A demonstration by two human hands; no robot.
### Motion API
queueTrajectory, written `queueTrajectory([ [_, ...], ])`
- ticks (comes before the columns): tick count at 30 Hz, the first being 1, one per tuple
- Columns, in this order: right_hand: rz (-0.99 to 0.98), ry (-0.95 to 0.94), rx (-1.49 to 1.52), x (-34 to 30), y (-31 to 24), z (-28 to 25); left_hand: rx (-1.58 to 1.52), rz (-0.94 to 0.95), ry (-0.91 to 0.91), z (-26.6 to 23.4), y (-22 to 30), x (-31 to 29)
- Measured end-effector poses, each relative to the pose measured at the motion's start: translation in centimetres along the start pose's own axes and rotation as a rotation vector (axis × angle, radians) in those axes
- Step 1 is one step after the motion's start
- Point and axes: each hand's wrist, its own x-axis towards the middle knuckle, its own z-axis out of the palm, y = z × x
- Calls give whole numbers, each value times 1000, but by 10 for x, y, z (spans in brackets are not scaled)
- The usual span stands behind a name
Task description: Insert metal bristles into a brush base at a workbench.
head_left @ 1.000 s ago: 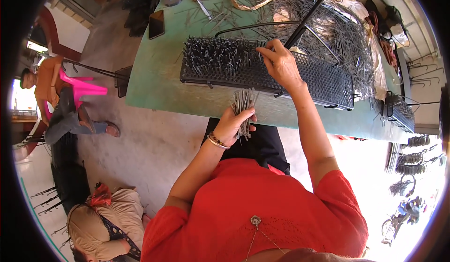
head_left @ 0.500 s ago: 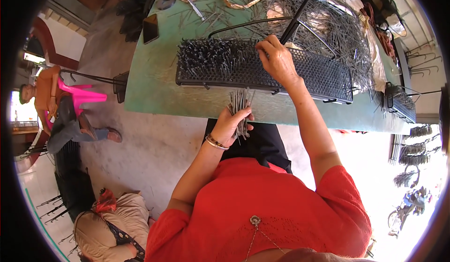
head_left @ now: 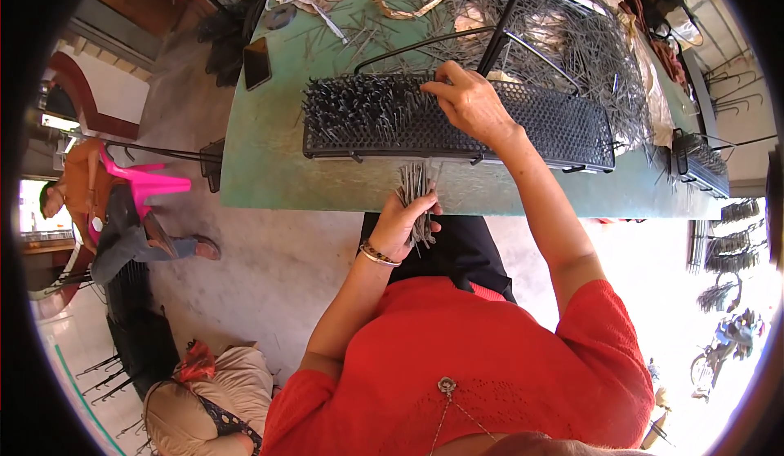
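Note:
My left hand (head_left: 404, 226) is closed around a bundle of thin grey metal rods (head_left: 415, 185), just off the table's near edge. My right hand (head_left: 472, 105) is over the long black perforated rack (head_left: 539, 129), thumb and fingers pinched together. Whatever sits in that pinch is too small to make out. Dark rods (head_left: 359, 109) stand upright and crowded in the left part of the rack, and the pinching fingertips are at the edge of them. The holes in the right part of the rack show bare.
A big tangled heap of loose rods (head_left: 563, 35) covers the back right of the green table (head_left: 269, 146). A black frame bar (head_left: 506, 23) rises behind the rack. A phone (head_left: 256, 64) lies at the left. Another person (head_left: 122, 211) sits by a pink chair (head_left: 147, 182).
My right hand has shifted left along the rack, toward the standing rods. The left hand still grips its bundle. The seated person's head has lowered.

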Motion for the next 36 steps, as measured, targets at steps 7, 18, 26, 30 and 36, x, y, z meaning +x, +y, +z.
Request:
queueTrajectory([
  [7, -86, -37, -106, 7, 7, -1, 4, -8, -9, 2, 2, -1],
  [18, 81, 95, -38, 3, 4, 6, 12, -12, -8, 2, 0, 0],
  [26, 93, 106, 116, -2, -6, 6, 17, -16, 19, 1, 2, 2],
  [30, 28, 8, 102, 0, -2, 5, 32, -23, 11, 7, 2, 2],
  [36, -15, -30, -10, 2, 0, 0, 27, -6, -6, 2, -2, 4],
])
